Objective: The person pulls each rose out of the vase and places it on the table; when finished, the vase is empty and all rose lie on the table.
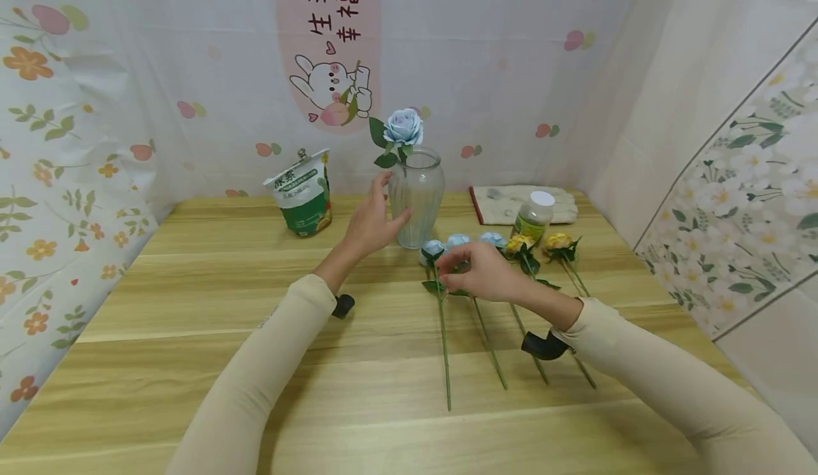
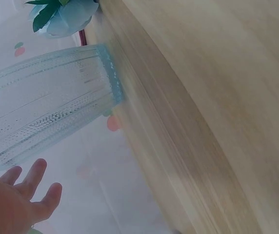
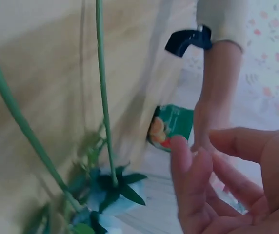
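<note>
A clear ribbed glass vase [image 1: 420,201] stands at the back of the table, with one pale blue artificial rose [image 1: 404,128] upright in it. My left hand [image 1: 371,224] is at the vase's left side, its thumb in front and fingers spread; whether it touches the glass I cannot tell. Over the lying flowers hovers my right hand [image 1: 486,274], its fingers loosely bent. The right wrist view shows nothing between thumb and fingers. Closest to it is the leftmost blue rose [image 1: 432,248], whose green stem [image 3: 102,73] lies toward me. Other blue roses [image 1: 458,240] are partly hidden behind the hand.
Two yellow roses [image 1: 559,243] lie at the right of the row. Behind them stand a small white-capped jar [image 1: 535,214] and a flat whitish glove [image 1: 497,206] with a red edge. A green and white pouch [image 1: 307,201], clipped at its top, stands left of the vase.
</note>
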The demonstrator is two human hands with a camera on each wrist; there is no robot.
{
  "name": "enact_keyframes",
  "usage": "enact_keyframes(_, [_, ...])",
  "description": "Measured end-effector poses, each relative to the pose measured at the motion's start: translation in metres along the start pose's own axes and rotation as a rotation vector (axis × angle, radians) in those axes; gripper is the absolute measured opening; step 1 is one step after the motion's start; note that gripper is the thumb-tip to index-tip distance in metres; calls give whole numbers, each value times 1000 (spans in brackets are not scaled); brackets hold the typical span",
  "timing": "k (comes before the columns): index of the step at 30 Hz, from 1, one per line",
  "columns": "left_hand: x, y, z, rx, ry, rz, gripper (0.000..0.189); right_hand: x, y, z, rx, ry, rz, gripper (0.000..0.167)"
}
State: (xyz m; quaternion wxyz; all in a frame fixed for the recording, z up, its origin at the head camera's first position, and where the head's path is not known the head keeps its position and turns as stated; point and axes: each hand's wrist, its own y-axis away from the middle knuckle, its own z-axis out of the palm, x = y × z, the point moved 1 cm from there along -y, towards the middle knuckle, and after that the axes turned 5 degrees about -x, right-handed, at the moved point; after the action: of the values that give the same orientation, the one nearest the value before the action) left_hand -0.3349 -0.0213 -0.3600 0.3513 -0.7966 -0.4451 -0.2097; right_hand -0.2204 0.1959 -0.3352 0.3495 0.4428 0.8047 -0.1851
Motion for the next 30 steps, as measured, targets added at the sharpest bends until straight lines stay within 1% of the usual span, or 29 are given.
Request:
enact_keyframes(4, [-3, -1, 1, 2, -15, 3, 80, -8, -19, -6, 127, 106, -67, 20])
enact_keyframes(8, [-8, -1, 2, 6, -23, 8, 80, -16, -38, -16, 299, 250, -135, 19])
enact_keyframes(11, [-9, -1, 3, 11, -28, 15, 79, -24, -52, -26, 408, 331, -184, 21])
enact_keyframes(14, [-9, -1, 2, 14, -34, 22, 79, -30, -68, -35, 470, 373, -244, 25])
enact_keyframes(17, [-9, -1, 2, 9, -31, 20, 79, -33, -81, -41, 504, 404, -287, 27])
enact_keyframes(19, [-9, -1, 2, 1, -31, 16, 79, -35, -87, -44, 507, 435, -286, 29])
enact_keyframes(21, [-9, -1, 3, -4, -31, 11, 79, -36, -93, -46, 481, 464, -259, 32])
enact_keyframes(27, [-8, -1, 3, 2, -39, 12, 80, -39, -108, -52, 322, 526, -164, 35])
enact_keyframes(30, [-7, -1, 3, -1, -40, 16, 80, -37, -113, -55, 261, 542, -128, 36])
